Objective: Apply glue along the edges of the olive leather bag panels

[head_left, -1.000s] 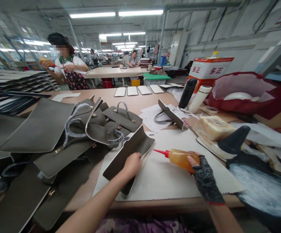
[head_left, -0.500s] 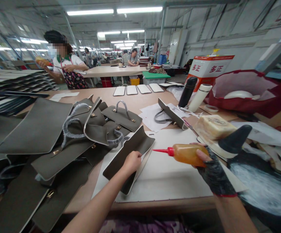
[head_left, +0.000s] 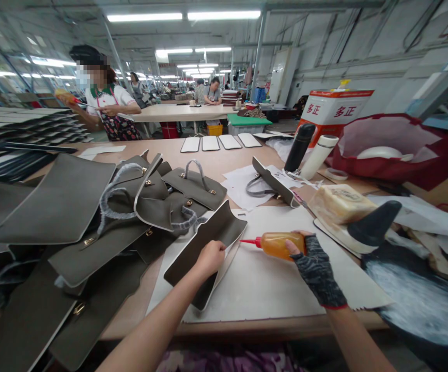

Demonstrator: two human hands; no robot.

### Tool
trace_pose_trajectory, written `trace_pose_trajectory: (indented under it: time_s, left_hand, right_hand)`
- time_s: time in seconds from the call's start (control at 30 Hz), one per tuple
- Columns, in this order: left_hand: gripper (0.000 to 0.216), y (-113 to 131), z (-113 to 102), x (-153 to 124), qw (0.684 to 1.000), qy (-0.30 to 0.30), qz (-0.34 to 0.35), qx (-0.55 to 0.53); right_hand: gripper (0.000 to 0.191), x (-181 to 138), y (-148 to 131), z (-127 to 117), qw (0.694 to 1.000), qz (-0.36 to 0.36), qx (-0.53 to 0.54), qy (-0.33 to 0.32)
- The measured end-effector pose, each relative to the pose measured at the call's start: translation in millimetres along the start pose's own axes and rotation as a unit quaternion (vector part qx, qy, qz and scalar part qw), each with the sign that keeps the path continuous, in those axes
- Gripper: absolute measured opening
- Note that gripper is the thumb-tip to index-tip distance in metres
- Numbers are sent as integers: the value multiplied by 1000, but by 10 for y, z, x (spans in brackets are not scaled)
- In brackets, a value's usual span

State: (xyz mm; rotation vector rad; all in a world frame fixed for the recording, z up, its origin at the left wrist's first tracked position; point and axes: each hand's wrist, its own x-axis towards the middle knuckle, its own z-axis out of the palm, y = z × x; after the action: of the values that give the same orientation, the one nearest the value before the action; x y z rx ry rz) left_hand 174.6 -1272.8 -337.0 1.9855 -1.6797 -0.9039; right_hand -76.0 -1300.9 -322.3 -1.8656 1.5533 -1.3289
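From the head camera: left hand (head_left: 210, 257) resting on a grey-brown leather panel (head_left: 208, 248), fingers curled shut over its right edge and lifting that edge off the white lining beneath; panel lying near the front of the bench (head_left: 216, 163), on a large white sheet (head_left: 262, 279), slanting from the near edge up toward the heap; right hand (head_left: 313, 263), in a dark fingerless glove, closed round an amber glue bottle (head_left: 280, 244) held almost level, red nozzle tip pointing left and just beside the raised panel edge, whether touching it too small to tell; left of the panel, a loose heap of like grey panels and flaps (head_left: 142, 206) with brass fittings and foam-wrapped handles, overlapping and spilling toward the near left corner; behind the sheet, a single flap with a handle (head_left: 272, 183) lying on scattered white papers; further back, four pale rounded pieces (head_left: 219, 143) in a row; at right, a black flask (head_left: 298, 148) and a white flask (head_left: 319, 156) leaning side by side before a red-and-white tin (head_left: 334, 111); beside them a red bag (head_left: 394, 150) with pale lining; nearer, a yellowish block (head_left: 340, 203) and a black cone-shaped object (head_left: 373, 223); across the room, another person (head_left: 107, 106) standing at a far table.
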Motion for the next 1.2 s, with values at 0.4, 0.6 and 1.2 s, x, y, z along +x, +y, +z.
trace_pose_trajectory:
  time_s: [0.4,0.6,1.2]
  left_hand:
    - [27,-17,17,18,1000,-8,8,-6]
    - [25,3,13,13,1000,-3,4,1]
    - [26,14,9,-17,1000,2,8,6]
  right_hand:
    - [35,72,98,152,997,-55,-31,50]
    - [35,88,113,118,996,-53,-42,60]
    - [34,-77,32,99,1000,-6,-14,8]
